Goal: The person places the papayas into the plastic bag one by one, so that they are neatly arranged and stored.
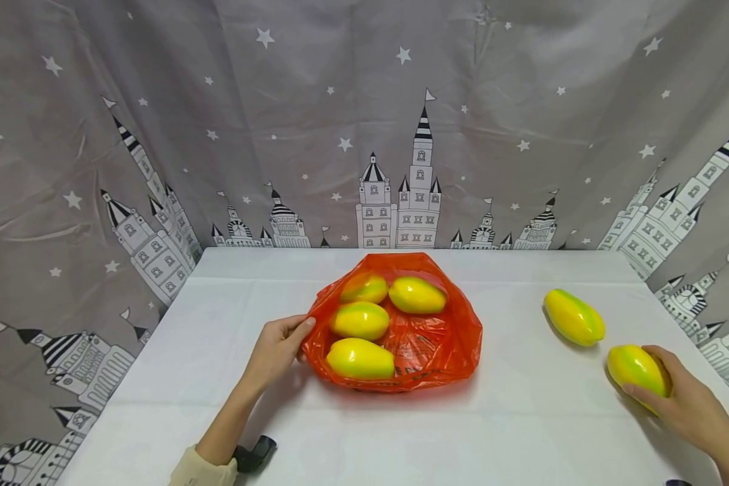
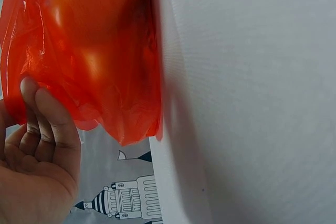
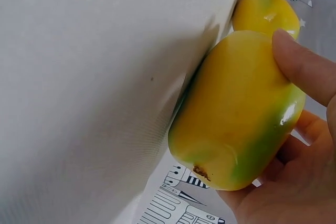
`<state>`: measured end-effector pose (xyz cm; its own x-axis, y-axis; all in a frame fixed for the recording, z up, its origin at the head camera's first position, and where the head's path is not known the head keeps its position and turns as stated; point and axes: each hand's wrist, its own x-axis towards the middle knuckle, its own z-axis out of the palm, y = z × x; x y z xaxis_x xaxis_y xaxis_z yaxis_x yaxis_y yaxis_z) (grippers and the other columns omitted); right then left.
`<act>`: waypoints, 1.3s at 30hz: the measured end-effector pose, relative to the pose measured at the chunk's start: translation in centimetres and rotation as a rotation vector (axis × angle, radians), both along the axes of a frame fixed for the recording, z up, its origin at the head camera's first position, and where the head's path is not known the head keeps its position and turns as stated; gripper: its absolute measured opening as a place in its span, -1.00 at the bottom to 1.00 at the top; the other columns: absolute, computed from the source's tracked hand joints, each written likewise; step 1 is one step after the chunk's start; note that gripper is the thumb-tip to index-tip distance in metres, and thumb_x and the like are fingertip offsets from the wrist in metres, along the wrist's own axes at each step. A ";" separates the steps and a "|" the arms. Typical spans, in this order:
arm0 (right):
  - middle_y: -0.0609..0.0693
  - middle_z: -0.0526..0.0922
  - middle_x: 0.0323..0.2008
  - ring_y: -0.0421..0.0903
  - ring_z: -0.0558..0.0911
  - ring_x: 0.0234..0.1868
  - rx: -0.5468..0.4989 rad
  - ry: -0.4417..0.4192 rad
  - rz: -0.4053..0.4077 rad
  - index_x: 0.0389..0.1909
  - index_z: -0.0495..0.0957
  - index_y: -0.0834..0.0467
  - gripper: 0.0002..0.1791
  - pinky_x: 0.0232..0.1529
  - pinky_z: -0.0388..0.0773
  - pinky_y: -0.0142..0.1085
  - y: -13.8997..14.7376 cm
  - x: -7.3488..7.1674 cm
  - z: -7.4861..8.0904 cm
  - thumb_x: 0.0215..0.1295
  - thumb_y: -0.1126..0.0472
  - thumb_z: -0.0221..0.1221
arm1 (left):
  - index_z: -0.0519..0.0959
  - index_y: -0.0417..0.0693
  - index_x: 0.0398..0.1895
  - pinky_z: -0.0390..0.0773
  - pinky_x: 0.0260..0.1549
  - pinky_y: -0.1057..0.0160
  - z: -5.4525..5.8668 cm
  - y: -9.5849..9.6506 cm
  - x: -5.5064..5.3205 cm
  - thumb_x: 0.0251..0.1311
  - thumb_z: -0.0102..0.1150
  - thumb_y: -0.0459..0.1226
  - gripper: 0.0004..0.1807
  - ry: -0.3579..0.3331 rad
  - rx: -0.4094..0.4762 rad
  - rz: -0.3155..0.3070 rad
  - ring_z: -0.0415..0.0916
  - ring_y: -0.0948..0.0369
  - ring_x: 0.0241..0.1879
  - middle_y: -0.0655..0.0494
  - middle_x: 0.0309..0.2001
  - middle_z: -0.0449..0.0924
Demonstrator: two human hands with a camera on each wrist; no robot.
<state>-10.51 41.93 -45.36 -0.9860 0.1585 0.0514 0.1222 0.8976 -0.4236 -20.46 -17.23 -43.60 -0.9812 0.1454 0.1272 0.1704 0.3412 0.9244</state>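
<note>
My left hand [image 1: 277, 347] pinches the left rim of a red plastic bag [image 1: 425, 341], which lies with its mouth spread toward me. Several glossy yellow-green papayas [image 1: 360, 358] rest inside it, most of them on its left side. In the left wrist view, fingers [image 2: 55, 116] touch the thin red film. Far to the right, my right hand [image 1: 683, 398] grips another papaya [image 1: 634, 370] between thumb and fingers, low at the tabletop. The right wrist view shows a brown stem scar on this papaya [image 3: 236, 108]. Just beyond it lies a loose papaya [image 1: 574, 317].
A white cloth covers the table [image 1: 510, 432]. Behind and at both sides hangs a grey curtain [image 1: 316, 121] printed with castles and stars. A black strap device [image 1: 256, 453] sits at my left wrist, below a beige sleeve [image 1: 203, 469].
</note>
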 end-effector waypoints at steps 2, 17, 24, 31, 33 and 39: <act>0.55 0.28 0.04 0.42 0.41 -0.13 -0.001 -0.007 0.005 0.34 0.02 0.44 -0.11 -0.18 0.34 0.34 0.1 0.0 0.0 0.33 -0.06 0.25 | 0.60 -0.37 0.07 0.57 -0.59 0.23 0.0 0.0 0.0 0.45 0.07 -0.23 -0.64 0.002 0.001 -0.004 0.45 0.13 -0.64 -0.01 -0.54 0.58; 0.52 0.33 0.04 0.36 0.42 -0.13 -0.004 -0.020 0.023 0.31 0.07 0.46 -0.14 -0.15 0.34 0.32 -0.6 -0.1 0.5 0.31 -0.01 0.29 | 0.60 -0.35 0.07 0.55 -0.59 0.27 -0.1 0.0 0.0 0.45 0.06 -0.24 -0.65 0.007 0.005 -0.003 0.46 0.14 -0.64 -0.01 -0.53 0.59; 0.54 0.30 0.05 0.40 0.41 -0.09 0.006 -0.013 0.038 0.29 0.08 0.49 -0.16 -0.11 0.32 0.34 -0.5 -0.1 0.4 0.32 0.01 0.27 | 0.59 -0.39 0.08 0.55 -0.59 0.23 0.1 0.1 0.1 0.45 0.07 -0.24 -0.63 -0.004 0.017 -0.005 0.44 0.17 -0.64 0.00 -0.53 0.59; 0.50 0.42 -0.04 0.33 0.45 -0.15 0.021 0.098 0.101 0.21 0.22 0.50 -0.27 -0.18 0.34 0.25 -0.5 0.2 0.0 0.26 0.12 0.34 | 0.58 -0.39 0.09 0.54 -0.60 0.24 0.2 0.1 0.2 0.45 0.07 -0.23 -0.63 -0.010 0.024 0.002 0.45 0.15 -0.64 0.00 -0.53 0.59; 0.49 0.44 -0.06 0.31 0.45 -0.17 0.029 0.107 0.102 0.21 0.24 0.50 -0.27 -0.19 0.35 0.24 -0.6 0.2 0.0 0.25 0.12 0.34 | 0.58 -0.39 0.09 0.55 -0.59 0.23 0.2 0.1 0.2 0.45 0.06 -0.23 -0.63 -0.009 0.021 0.003 0.45 0.16 -0.64 0.00 -0.54 0.59; 0.51 0.40 -0.10 0.34 0.40 -0.17 0.054 0.106 0.080 0.27 0.19 0.49 -0.21 -0.27 0.35 0.29 -0.9 0.7 0.4 0.30 0.02 0.30 | 0.60 -0.39 0.06 0.55 -0.60 0.23 0.1 0.0 0.1 0.45 0.07 -0.24 -0.64 -0.002 0.020 0.001 0.45 0.17 -0.64 0.00 -0.54 0.59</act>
<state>-9.77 41.02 -44.98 -0.9840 0.0738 0.1619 0.0067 0.9246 -0.3808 -20.33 -17.18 -43.49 -0.9815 0.1423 0.1280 0.1683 0.3232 0.9312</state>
